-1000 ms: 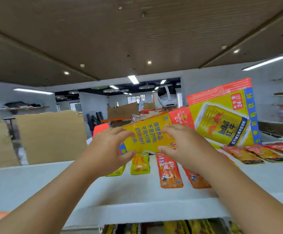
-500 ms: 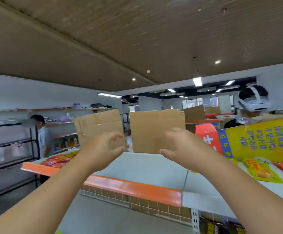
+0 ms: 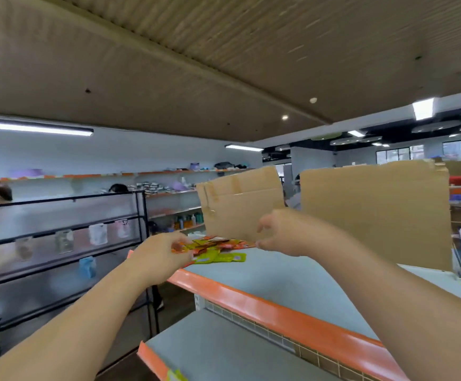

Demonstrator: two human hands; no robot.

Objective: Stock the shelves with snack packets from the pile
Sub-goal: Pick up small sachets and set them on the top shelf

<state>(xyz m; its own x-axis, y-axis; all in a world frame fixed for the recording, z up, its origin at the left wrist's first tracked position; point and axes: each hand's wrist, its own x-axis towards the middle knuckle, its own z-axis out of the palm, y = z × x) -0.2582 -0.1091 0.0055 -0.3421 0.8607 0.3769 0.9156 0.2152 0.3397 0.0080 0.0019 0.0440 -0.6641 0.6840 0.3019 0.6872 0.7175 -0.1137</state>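
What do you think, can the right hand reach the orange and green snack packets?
Probably yes: the right hand hovers just beside the orange and green snack packets on the grey shelf, nothing between.

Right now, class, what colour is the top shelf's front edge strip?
The top shelf has an orange front edge strip; the head view shows it best.

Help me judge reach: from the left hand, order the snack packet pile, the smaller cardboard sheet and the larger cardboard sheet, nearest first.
1. Snack packet pile, at the left hand's fingertips, on the top shelf's left end.
2. Smaller cardboard sheet, standing just behind the pile.
3. Larger cardboard sheet, farther right, past the right hand.
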